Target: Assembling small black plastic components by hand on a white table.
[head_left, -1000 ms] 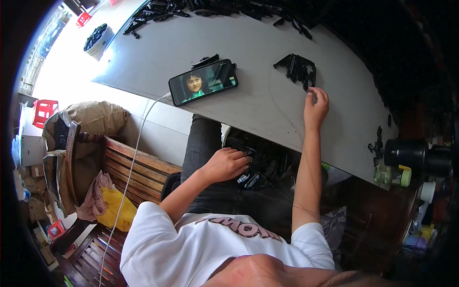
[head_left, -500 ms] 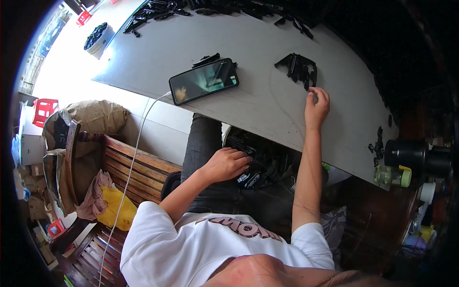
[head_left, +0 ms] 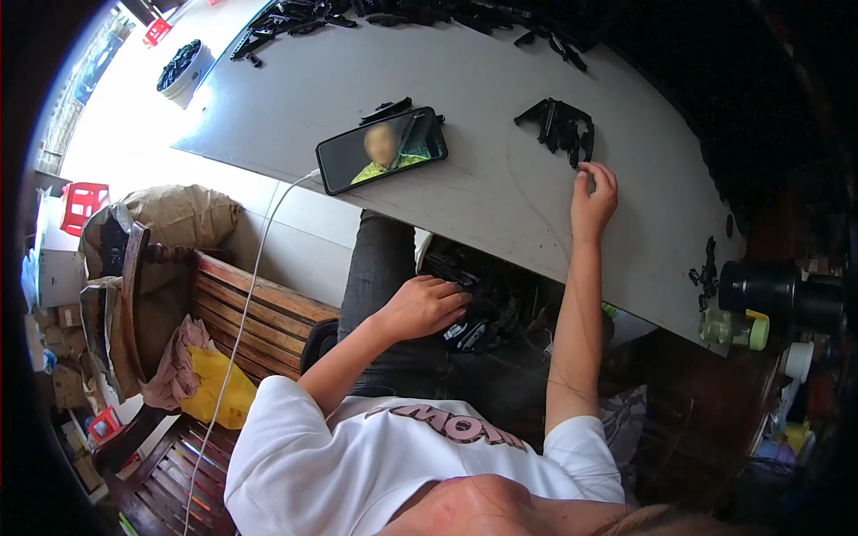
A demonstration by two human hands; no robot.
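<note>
From where I stand, the right hand (head_left: 593,204) lies at the near tip of a small cluster of black parts (head_left: 563,127) on the pale surface (head_left: 483,192). Its fingers are curled with the thumb close to them; whether they pinch the lowest piece or merely touch it, I can't tell. The arm reaches over the near edge, probably because the cluster sits well in from it.

The left hand (head_left: 424,305) hangs lower, palm down and fingers loosely bent, beside the dark-trousered leg (head_left: 380,255). I see nothing in it, though the palm is hidden. Its fingertips are over a jumble of dark pieces (head_left: 500,290) below the surface, perhaps set there to be within easy reach.

Left of the cluster, a phone (head_left: 382,152) is propped against a few black pieces (head_left: 386,111), which seem to serve as a stand, tipping its lit screen toward the person. A white cable (head_left: 254,277) runs from its end down past the wooden bench (head_left: 268,313), likely for charging.

Further out, a longer heap of black parts (head_left: 402,16) lines the far edge, and a white bucket (head_left: 191,87) of dark pieces stands beyond the left corner. On the right, a green-lidded jar (head_left: 742,329) lies beside a black cylinder (head_left: 755,286).
</note>
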